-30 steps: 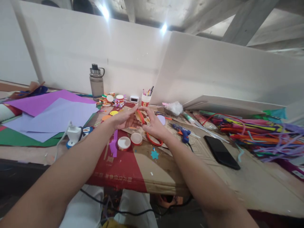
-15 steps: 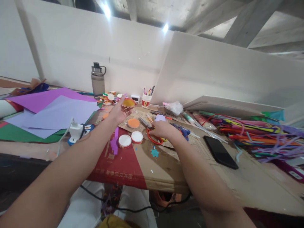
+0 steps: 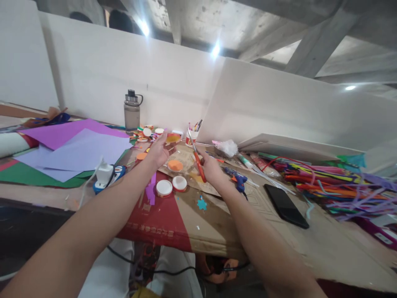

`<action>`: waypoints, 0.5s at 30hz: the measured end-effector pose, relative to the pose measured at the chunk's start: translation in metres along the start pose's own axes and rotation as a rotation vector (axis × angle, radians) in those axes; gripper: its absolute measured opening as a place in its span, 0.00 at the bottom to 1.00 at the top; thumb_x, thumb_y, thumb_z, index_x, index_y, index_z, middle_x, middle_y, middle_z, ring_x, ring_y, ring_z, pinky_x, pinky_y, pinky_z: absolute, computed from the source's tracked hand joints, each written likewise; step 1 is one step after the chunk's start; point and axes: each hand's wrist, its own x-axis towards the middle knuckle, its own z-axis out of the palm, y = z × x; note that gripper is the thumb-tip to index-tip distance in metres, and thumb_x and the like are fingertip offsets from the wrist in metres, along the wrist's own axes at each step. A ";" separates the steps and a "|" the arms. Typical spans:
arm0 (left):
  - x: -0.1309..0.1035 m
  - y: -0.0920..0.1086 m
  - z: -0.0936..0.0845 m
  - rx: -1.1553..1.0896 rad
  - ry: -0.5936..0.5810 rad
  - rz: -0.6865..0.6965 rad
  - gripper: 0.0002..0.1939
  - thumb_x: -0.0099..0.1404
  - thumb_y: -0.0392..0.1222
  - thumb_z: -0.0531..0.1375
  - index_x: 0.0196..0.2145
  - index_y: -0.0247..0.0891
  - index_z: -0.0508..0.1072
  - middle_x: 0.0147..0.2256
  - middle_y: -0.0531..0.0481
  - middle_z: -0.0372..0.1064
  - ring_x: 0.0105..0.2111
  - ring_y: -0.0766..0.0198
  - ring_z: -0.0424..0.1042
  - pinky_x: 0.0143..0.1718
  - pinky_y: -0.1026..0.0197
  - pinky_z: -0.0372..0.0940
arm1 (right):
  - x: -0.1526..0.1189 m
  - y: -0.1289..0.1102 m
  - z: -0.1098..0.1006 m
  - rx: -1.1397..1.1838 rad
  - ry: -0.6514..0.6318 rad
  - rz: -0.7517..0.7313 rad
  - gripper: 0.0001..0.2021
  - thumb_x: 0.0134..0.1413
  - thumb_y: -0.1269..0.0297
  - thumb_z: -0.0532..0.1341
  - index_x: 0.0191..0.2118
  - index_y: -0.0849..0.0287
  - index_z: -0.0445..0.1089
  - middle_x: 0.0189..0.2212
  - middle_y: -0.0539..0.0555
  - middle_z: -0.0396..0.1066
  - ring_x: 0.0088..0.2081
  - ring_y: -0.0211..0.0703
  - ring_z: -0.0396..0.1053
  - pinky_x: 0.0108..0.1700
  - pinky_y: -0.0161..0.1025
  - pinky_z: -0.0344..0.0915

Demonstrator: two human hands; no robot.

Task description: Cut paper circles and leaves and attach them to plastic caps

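Note:
Between the fingers of my left hand (image 3: 160, 152) is a round yellow disc (image 3: 173, 138) with a reddish rim, tilted up. My right hand (image 3: 210, 166) grips a pair of scissors (image 3: 199, 162) by the red handles, blades pointing up and away. Whether the blades are parted I cannot tell. Below the hands lie an orange disc (image 3: 175, 166) and two white round lids, one left (image 3: 164, 187) and one right (image 3: 179, 183). A blue star-like cutout (image 3: 202, 203) and a purple paper strip (image 3: 150, 193) rest on the cardboard.
Left are sheets of purple paper (image 3: 87, 145) and a white plug (image 3: 104, 174). Behind stand a water bottle (image 3: 132, 114) and a pen cup (image 3: 191, 138). Rightward lie a blue glue gun (image 3: 239, 180), a phone (image 3: 285, 206) and bundled pipe cleaners (image 3: 322, 182).
My right hand has lifted the scissors off the table, and the blades now point upward. The left hand still holds the yellow disc. The view has tilted slightly upward.

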 end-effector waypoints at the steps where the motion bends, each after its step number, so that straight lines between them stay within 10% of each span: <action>1: 0.001 0.000 -0.001 -0.003 -0.008 0.015 0.18 0.62 0.57 0.64 0.38 0.39 0.74 0.36 0.46 0.78 0.35 0.61 0.78 0.33 0.63 0.67 | 0.000 0.000 0.002 0.117 -0.003 -0.033 0.30 0.53 0.71 0.56 0.63 0.56 0.61 0.38 0.54 0.77 0.37 0.45 0.75 0.40 0.41 0.72; 8: -0.001 -0.002 0.000 0.014 -0.047 0.011 0.27 0.62 0.65 0.60 0.45 0.38 0.75 0.38 0.42 0.79 0.36 0.59 0.78 0.33 0.62 0.66 | -0.011 -0.021 0.005 0.356 -0.038 -0.182 0.26 0.49 0.67 0.59 0.57 0.55 0.64 0.41 0.56 0.75 0.39 0.47 0.74 0.42 0.47 0.73; 15: -0.002 0.000 0.005 -0.019 -0.015 0.051 0.28 0.63 0.65 0.58 0.45 0.38 0.76 0.36 0.43 0.79 0.32 0.61 0.77 0.33 0.62 0.66 | -0.025 -0.036 -0.002 0.562 -0.176 -0.027 0.09 0.58 0.56 0.56 0.31 0.54 0.61 0.22 0.49 0.68 0.20 0.39 0.65 0.21 0.36 0.63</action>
